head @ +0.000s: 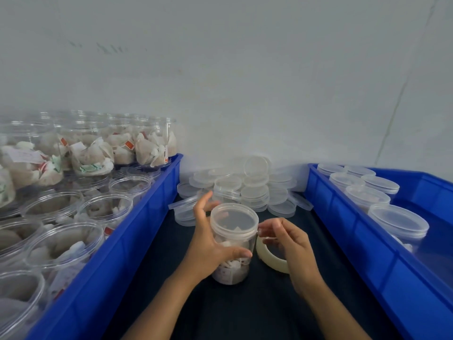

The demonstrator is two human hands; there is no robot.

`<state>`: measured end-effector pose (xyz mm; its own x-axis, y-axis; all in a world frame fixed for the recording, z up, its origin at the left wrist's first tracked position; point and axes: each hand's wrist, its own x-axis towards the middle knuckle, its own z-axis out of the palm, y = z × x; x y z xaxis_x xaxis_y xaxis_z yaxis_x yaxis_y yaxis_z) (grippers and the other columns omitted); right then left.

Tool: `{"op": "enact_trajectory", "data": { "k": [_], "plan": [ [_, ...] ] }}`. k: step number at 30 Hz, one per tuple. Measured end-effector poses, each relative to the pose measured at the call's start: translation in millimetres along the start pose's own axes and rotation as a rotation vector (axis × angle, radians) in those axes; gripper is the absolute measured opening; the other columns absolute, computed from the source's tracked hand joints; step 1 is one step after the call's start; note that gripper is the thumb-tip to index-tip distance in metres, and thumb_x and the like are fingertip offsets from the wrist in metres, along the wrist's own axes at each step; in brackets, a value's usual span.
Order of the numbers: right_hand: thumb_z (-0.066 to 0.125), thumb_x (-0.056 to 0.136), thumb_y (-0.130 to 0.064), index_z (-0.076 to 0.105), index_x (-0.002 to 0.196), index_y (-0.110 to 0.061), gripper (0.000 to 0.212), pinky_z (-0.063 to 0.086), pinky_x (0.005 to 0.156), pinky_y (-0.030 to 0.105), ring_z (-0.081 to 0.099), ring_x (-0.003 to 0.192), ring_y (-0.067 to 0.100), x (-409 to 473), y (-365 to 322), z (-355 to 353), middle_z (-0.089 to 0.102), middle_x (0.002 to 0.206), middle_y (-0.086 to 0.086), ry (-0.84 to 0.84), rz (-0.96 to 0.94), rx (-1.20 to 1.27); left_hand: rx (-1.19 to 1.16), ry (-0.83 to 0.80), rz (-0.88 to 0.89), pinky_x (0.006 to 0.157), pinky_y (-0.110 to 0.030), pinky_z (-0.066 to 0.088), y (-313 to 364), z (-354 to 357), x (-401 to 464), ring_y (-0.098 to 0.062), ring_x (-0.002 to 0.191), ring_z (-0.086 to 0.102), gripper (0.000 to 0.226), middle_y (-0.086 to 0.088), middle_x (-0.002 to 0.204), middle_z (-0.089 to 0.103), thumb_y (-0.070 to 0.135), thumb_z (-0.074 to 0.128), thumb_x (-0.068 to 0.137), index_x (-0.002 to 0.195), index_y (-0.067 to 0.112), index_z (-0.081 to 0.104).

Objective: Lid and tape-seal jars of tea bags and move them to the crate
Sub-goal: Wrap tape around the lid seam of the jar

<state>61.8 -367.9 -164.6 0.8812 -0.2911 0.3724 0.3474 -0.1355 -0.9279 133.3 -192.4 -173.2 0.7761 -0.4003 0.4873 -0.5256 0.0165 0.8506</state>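
A clear plastic jar [232, 244] of tea bags stands on the dark table between two blue crates, with a clear lid [234, 217] on top. My left hand [210, 244] grips the jar's left side, thumb across its front. A roll of clear tape [270, 256] hangs around my right hand [286, 244], which pinches the tape end at the lid's right rim.
The left blue crate [137, 231] holds several open jars of tea bags, some stacked. The right blue crate [343, 217] holds several lidded jars [397, 224]. A pile of loose clear lids [245, 190] lies against the white wall behind the jar.
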Motion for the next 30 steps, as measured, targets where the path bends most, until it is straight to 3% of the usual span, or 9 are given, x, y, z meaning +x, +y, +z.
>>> {"op": "enact_trajectory", "data": {
  "k": [3, 6, 8, 11, 14, 20, 26, 30],
  "plan": [
    [0.061, 0.083, -0.031, 0.068, 0.092, -0.003, 0.031, 0.055, 0.079, 0.025, 0.067, 0.087, 0.015, -3.2, -5.1, 4.9, 0.073, 0.093, 0.009, -0.027, 0.012, 0.082, -0.066, -0.04, -0.068, 0.098, -0.018, 0.046, -6.8, -0.3, -1.3, 0.003, 0.122, 0.052, 0.124, 0.008, 0.133, 0.049, 0.052, 0.093, 0.039, 0.135, 0.049, 0.016],
    [0.072, 0.073, -0.023, 0.068, 0.09, 0.0, 0.028, 0.056, 0.077, 0.024, 0.067, 0.083, 0.016, -4.5, -6.2, 7.2, 0.073, 0.087, 0.007, -0.002, 0.029, 0.107, -0.075, -0.034, -0.074, 0.092, -0.016, 0.048, -9.3, 0.3, -0.8, 0.001, 0.117, 0.056, 0.112, 0.013, 0.121, 0.059, 0.041, 0.092, 0.044, 0.135, 0.037, 0.027],
    [0.074, 0.073, -0.014, 0.067, 0.089, 0.001, 0.023, 0.056, 0.078, 0.026, 0.068, 0.084, 0.018, -4.4, -5.1, 7.8, 0.072, 0.086, 0.007, -0.007, 0.055, 0.116, -0.069, -0.025, -0.069, 0.088, -0.017, 0.049, -9.1, 1.0, -0.8, -0.002, 0.114, 0.059, 0.099, 0.016, 0.116, 0.061, 0.04, 0.091, 0.047, 0.13, 0.032, 0.037],
    [0.071, 0.081, -0.004, 0.067, 0.089, 0.003, 0.012, 0.055, 0.082, 0.033, 0.066, 0.084, 0.021, -4.4, -5.5, 10.4, 0.071, 0.085, 0.009, 0.002, 0.081, 0.105, -0.074, 0.001, -0.084, 0.086, -0.02, 0.051, -6.6, 2.5, -1.0, -0.005, 0.11, 0.062, 0.088, 0.007, 0.116, 0.062, 0.042, 0.09, 0.048, 0.123, 0.027, 0.046],
    [0.067, 0.084, 0.0, 0.065, 0.087, 0.004, 0.005, 0.053, 0.084, 0.035, 0.064, 0.083, 0.02, -5.0, -10.3, 11.7, 0.069, 0.084, 0.009, 0.003, 0.057, 0.111, -0.105, 0.014, -0.105, 0.085, -0.023, 0.053, -4.6, 2.3, -0.1, -0.008, 0.108, 0.064, 0.084, 0.007, 0.112, 0.066, 0.04, 0.088, 0.05, 0.122, 0.022, 0.049],
    [0.064, 0.084, 0.003, 0.063, 0.078, 0.0, 0.006, 0.051, 0.073, 0.02, 0.062, 0.073, 0.009, -4.8, -21.0, 12.0, 0.065, 0.074, 0.001, -0.001, -0.057, 0.141, -0.207, -0.071, -0.139, 0.085, -0.021, 0.052, 5.3, 2.9, 2.6, -0.015, 0.11, 0.065, 0.076, -0.001, 0.117, 0.069, 0.03, 0.083, 0.06, 0.126, 0.012, 0.049],
    [0.067, 0.075, -0.012, 0.059, 0.077, 0.0, 0.014, 0.049, 0.073, 0.026, 0.056, 0.074, 0.016, -7.0, -24.7, 16.0, 0.059, 0.075, 0.007, 0.037, -0.061, 0.246, -0.261, -0.121, -0.152, 0.085, -0.02, 0.052, 12.8, 6.4, 2.8, -0.015, 0.111, 0.065, 0.076, -0.002, 0.119, 0.068, 0.03, 0.081, 0.062, 0.128, 0.009, 0.048],
    [0.065, 0.075, -0.011, 0.056, 0.078, 0.0, 0.014, 0.049, 0.072, 0.027, 0.056, 0.074, 0.017, -7.0, -22.7, 19.0, 0.055, 0.076, 0.008, 0.036, -0.042, 0.343, -0.291, -0.133, -0.155, 0.084, -0.02, 0.052, 13.5, 8.2, 2.5, -0.015, 0.11, 0.065, 0.078, -0.002, 0.118, 0.069, 0.032, 0.08, 0.06, 0.128, 0.01, 0.049]
  ]
}}
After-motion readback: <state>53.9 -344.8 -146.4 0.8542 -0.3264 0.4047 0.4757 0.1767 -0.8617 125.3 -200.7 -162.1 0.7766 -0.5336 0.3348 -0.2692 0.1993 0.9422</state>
